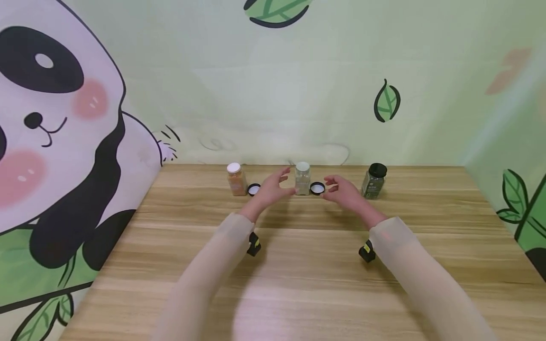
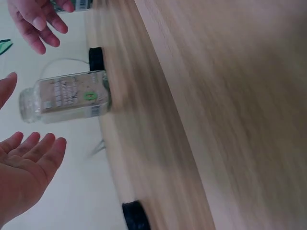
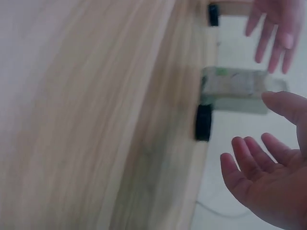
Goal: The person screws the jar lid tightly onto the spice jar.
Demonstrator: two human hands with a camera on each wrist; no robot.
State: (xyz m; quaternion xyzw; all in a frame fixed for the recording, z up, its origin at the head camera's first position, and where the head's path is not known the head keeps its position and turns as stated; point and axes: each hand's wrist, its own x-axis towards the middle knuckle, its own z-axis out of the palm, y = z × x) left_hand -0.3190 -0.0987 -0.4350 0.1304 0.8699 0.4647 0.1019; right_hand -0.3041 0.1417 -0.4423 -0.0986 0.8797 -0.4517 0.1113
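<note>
A clear glass jar (image 1: 303, 180) with a printed label stands upright near the back of the table, its black lid off. Just left of it is my left hand (image 1: 273, 187), thumb and fingers spread around the jar's side; contact cannot be made out. In the left wrist view the jar (image 2: 72, 96) shows between that hand's thumb and fingers (image 2: 48, 153). A black lid (image 1: 317, 188) lies inner side up on the jar's right. Beyond this lid hovers my right hand (image 1: 343, 193), its fingers loosely bent and holding nothing, also seen in the right wrist view (image 3: 268, 177).
A jar with orange contents (image 1: 237, 180) stands at the left, a second upturned black lid (image 1: 254, 189) beside it. To the right is a dark-labelled jar (image 1: 373, 182) wearing its black lid. Behind the wooden table (image 1: 307, 265) hangs a panda-printed green backdrop (image 1: 204, 94).
</note>
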